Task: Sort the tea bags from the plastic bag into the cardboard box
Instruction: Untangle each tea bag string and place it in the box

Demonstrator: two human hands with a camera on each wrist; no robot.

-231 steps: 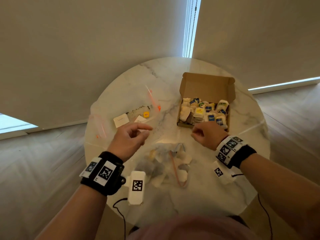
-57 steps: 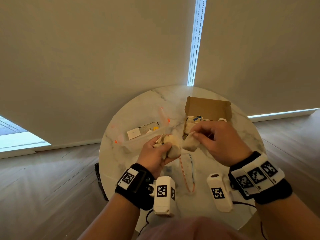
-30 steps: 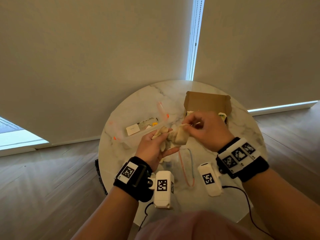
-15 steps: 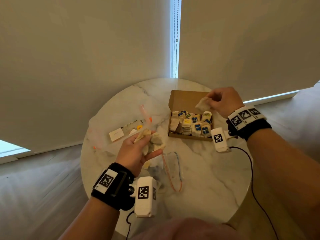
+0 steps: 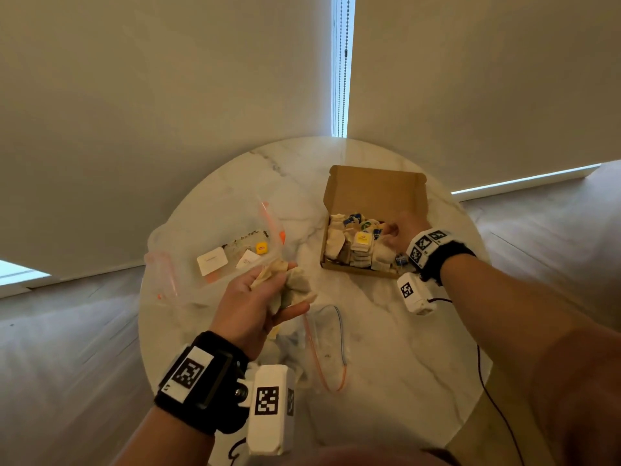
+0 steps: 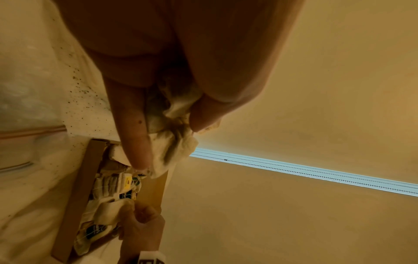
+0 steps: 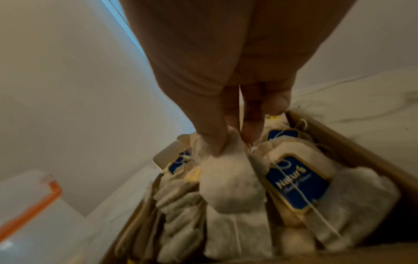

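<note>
Above a round white marble desk (image 5: 386,331), the right hand (image 5: 401,232) pinches a pale tea bag (image 7: 230,187) inside the open brown cardboard box (image 5: 373,193). The left hand (image 5: 250,306) grips a crumpled bunch of tea bags (image 5: 290,284), seemingly several, over a clear plastic bag (image 5: 324,344).

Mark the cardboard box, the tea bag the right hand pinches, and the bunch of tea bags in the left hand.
cardboard box (image 5: 373,193): head view, inside of the raised lid.
pinched tea bag (image 7: 230,185): right wrist view, its rounded body.
bunch of tea bags (image 5: 295,287): head view, middle of the bunch.
</note>
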